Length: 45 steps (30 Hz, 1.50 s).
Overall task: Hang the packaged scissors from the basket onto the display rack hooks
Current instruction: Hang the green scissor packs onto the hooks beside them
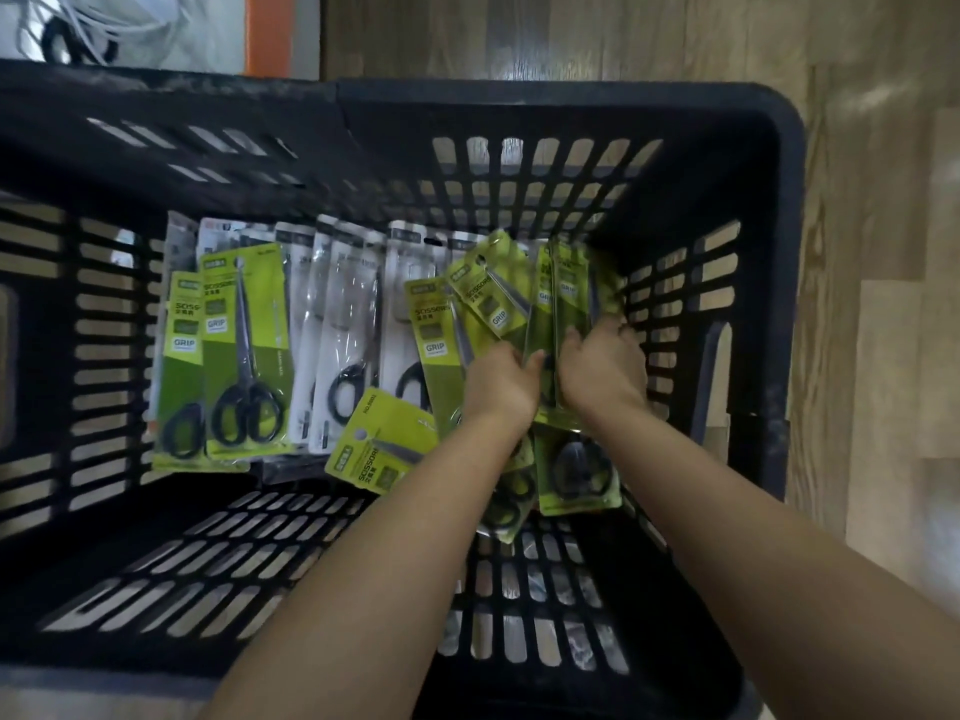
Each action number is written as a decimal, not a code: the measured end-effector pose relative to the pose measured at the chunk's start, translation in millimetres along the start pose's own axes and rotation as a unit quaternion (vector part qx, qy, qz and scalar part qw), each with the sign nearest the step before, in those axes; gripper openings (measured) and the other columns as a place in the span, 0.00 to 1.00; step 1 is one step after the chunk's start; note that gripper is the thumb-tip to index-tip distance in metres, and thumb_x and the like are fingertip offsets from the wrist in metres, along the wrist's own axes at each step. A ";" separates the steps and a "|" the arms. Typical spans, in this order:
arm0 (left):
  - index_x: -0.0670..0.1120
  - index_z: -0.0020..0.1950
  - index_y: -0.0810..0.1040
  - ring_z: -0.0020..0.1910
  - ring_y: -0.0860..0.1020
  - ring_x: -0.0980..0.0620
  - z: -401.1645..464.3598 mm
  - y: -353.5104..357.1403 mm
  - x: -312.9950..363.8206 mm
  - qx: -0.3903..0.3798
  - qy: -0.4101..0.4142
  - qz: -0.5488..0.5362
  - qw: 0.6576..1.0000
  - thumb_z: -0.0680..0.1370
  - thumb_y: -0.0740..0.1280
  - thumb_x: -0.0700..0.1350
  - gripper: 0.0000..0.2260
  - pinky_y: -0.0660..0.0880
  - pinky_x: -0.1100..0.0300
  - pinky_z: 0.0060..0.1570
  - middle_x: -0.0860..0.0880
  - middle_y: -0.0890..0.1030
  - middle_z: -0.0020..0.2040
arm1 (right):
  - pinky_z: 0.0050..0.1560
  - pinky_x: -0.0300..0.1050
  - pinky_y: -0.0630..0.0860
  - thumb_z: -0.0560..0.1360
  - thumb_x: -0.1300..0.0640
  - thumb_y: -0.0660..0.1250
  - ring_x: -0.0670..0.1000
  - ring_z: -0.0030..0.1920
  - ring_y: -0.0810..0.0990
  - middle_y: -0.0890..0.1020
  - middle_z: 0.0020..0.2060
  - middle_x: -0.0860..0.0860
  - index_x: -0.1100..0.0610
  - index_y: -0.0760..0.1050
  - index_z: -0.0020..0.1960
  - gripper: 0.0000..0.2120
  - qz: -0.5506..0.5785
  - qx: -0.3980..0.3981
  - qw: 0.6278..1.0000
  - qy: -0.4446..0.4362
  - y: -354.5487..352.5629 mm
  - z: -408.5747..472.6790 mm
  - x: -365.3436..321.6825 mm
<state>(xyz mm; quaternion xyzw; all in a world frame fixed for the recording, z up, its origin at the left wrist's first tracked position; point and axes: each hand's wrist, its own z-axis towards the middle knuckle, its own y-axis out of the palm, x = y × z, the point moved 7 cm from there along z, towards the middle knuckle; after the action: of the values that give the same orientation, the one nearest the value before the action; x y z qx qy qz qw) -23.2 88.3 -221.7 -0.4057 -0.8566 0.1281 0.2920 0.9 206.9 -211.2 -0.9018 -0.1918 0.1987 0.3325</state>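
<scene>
Fingers [571, 337] both hands curled round upright green scissor packs [545, 304] | L hand [501, 384] + R hand [605, 374] side by side | basket [727, 210] right end

Inside the black basket [769, 210], the fingertips of the left hand [501, 384] and the right hand [605, 371] are buried among upright green scissors packs [563, 298], so neither grip can be read. Both forearms cover the green packs lying beneath them. The white packs [358, 324] overlap, their print too blurred to read. The basket's near and left walls are cut off by the picture's edge.
</scene>
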 end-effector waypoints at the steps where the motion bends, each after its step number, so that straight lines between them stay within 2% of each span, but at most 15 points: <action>1: 0.41 0.49 0.76 0.43 0.73 0.47 2.9 -0.5 -0.7 -0.004 -0.008 -0.015 1.000 0.80 0.62 0.50 0.12 0.65 0.60 0.40 0.44 0.74 0.42 | 0.66 0.56 0.62 0.82 0.51 0.52 0.60 0.69 0.64 0.64 0.70 0.59 0.60 0.60 0.72 0.22 -0.005 -0.006 1.000 -0.002 0.8 1.3 -0.6; 3: 0.39 0.49 0.78 0.43 0.75 0.46 6.6 -1.1 -4.7 -0.014 -0.023 -0.058 0.998 0.79 0.64 0.48 0.11 0.70 0.56 0.43 0.42 0.77 0.42 | 0.67 0.56 0.62 0.81 0.51 0.53 0.61 0.69 0.64 0.64 0.70 0.60 0.60 0.59 0.72 0.23 -0.010 -0.014 1.000 -0.006 0.8 2.1 -1.9; 5: 0.41 0.43 0.77 0.43 0.76 0.45 4.0 -4.9 -9.4 -0.010 -0.030 -0.086 0.996 0.78 0.65 0.45 0.08 0.73 0.56 0.45 0.41 0.78 0.42 | 0.67 0.55 0.63 0.81 0.50 0.54 0.61 0.69 0.63 0.63 0.70 0.61 0.60 0.58 0.72 0.23 -0.010 -0.023 1.000 -0.012 -0.4 -0.3 -2.5; 8: 0.44 0.34 0.72 0.39 0.74 0.47 -3.8 -11.8 -22.6 0.001 -0.038 -0.085 0.996 0.78 0.66 0.44 0.13 0.73 0.55 0.42 0.43 0.76 0.36 | 0.67 0.55 0.63 0.80 0.47 0.55 0.61 0.69 0.63 0.64 0.69 0.61 0.57 0.56 0.72 0.24 -0.017 -0.062 0.998 -0.026 4.2 -11.9 -0.7; 14: 0.44 0.41 0.74 0.41 0.74 0.47 -23.8 -31.2 -48.5 -0.006 -0.071 -0.114 0.991 0.79 0.63 0.43 0.07 0.72 0.56 0.42 0.46 0.75 0.38 | 0.61 0.55 0.71 0.77 0.45 0.62 0.58 0.66 0.67 0.68 0.66 0.56 0.55 0.62 0.67 0.23 0.075 -0.089 0.992 -0.040 15.6 -35.1 -4.9; 18: 0.44 0.46 0.75 0.41 0.74 0.50 -32.3 -51.7 -60.7 -0.009 -0.077 -0.122 0.989 0.80 0.62 0.44 0.06 0.71 0.58 0.45 0.46 0.76 0.43 | 0.67 0.55 0.65 0.74 0.46 0.68 0.58 0.72 0.60 0.60 0.72 0.55 0.55 0.54 0.74 0.36 0.114 -0.073 0.991 0.011 14.6 -40.8 1.9; 21: 0.45 0.45 0.77 0.50 0.77 0.48 -30.4 -56.3 -73.3 -0.039 -0.100 -0.141 0.984 0.80 0.62 0.43 0.06 0.73 0.54 0.56 0.46 0.79 0.49 | 0.70 0.56 0.63 0.71 0.45 0.71 0.59 0.73 0.57 0.56 0.74 0.56 0.57 0.50 0.76 0.43 0.128 -0.107 0.982 0.085 20.4 -36.8 14.8; 24: 0.46 0.53 0.77 0.54 0.79 0.45 -25.8 -52.9 -71.5 -0.071 -0.127 -0.191 0.971 0.77 0.66 0.51 0.10 0.75 0.46 0.59 0.46 0.81 0.53 | 0.69 0.58 0.65 0.67 0.44 0.74 0.61 0.72 0.61 0.59 0.73 0.58 0.59 0.53 0.75 0.47 0.148 -0.135 0.971 0.127 24.0 -29.0 20.9; 28: 0.44 0.61 0.76 0.55 0.76 0.49 -9.8 -54.0 -54.0 -0.056 -0.073 -0.083 0.992 0.79 0.60 0.56 0.19 0.72 0.56 0.56 0.50 0.77 0.55 | 0.64 0.57 0.71 0.63 0.45 0.78 0.60 0.66 0.70 0.69 0.68 0.56 0.59 0.57 0.72 0.47 0.205 -0.152 0.957 0.134 25.4 -23.7 20.7; 31: 0.42 0.63 0.76 0.59 0.76 0.45 -4.6 -55.4 -44.1 -0.046 -0.048 -0.081 0.994 0.80 0.60 0.52 0.18 0.71 0.54 0.61 0.44 0.78 0.61 | 0.62 0.57 0.73 0.50 0.31 0.76 0.58 0.63 0.74 0.74 0.65 0.54 0.57 0.63 0.70 0.57 0.231 -0.149 0.955 0.110 24.0 -26.1 17.5; 34: 0.37 0.64 0.74 0.60 0.75 0.45 -7.7 -57.3 -47.3 -0.032 -0.052 -0.103 0.993 0.81 0.61 0.49 0.18 0.72 0.54 0.60 0.42 0.78 0.60 | 0.64 0.58 0.70 0.62 0.41 0.77 0.58 0.64 0.72 0.73 0.65 0.55 0.58 0.63 0.69 0.44 0.254 -0.136 0.951 0.110 15.5 -29.0 17.1; 37: 0.40 0.52 0.78 0.47 0.74 0.49 -24.0 -70.0 -52.4 0.002 -0.052 -0.154 0.987 0.81 0.60 0.45 0.10 0.70 0.60 0.42 0.45 0.77 0.43 | 0.62 0.55 0.72 0.66 0.51 0.77 0.58 0.60 0.75 0.75 0.62 0.56 0.59 0.65 0.67 0.35 0.238 -0.145 0.955 0.097 8.6 -35.8 13.8; 40: 0.41 0.56 0.78 0.50 0.75 0.49 -47.9 -94.0 -63.1 0.042 -0.072 -0.206 0.975 0.81 0.60 0.44 0.10 0.70 0.58 0.51 0.44 0.77 0.50 | 0.61 0.54 0.74 0.66 0.55 0.77 0.57 0.57 0.77 0.77 0.58 0.56 0.60 0.67 0.62 0.30 0.233 -0.159 0.957 0.066 -2.4 -57.3 0.5; 42: 0.40 0.63 0.76 0.51 0.73 0.52 -73.2 -114.5 -66.0 0.058 -0.088 -0.245 0.964 0.81 0.60 0.44 0.13 0.70 0.62 0.48 0.47 0.76 0.53 | 0.61 0.52 0.73 0.68 0.57 0.76 0.56 0.56 0.77 0.77 0.57 0.55 0.57 0.66 0.57 0.25 0.243 -0.179 0.952 0.048 -13.9 -77.6 -14.2; 45: 0.41 0.70 0.69 0.51 0.71 0.56 -117.1 -146.8 -60.7 0.048 -0.095 -0.315 0.943 0.81 0.60 0.45 0.18 0.68 0.63 0.48 0.46 0.74 0.62 | 0.65 0.53 0.70 0.68 0.52 0.76 0.56 0.62 0.74 0.73 0.64 0.54 0.58 0.63 0.67 0.34 0.250 -0.195 0.948 0.001 -39.6 -112.9 -48.8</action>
<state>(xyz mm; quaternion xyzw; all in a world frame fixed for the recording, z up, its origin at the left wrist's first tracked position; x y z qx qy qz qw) -13.1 -54.2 -85.5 -0.0862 -0.9571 0.1086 0.2543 5.9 152.4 -94.1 -0.9682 0.0052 0.2333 0.0904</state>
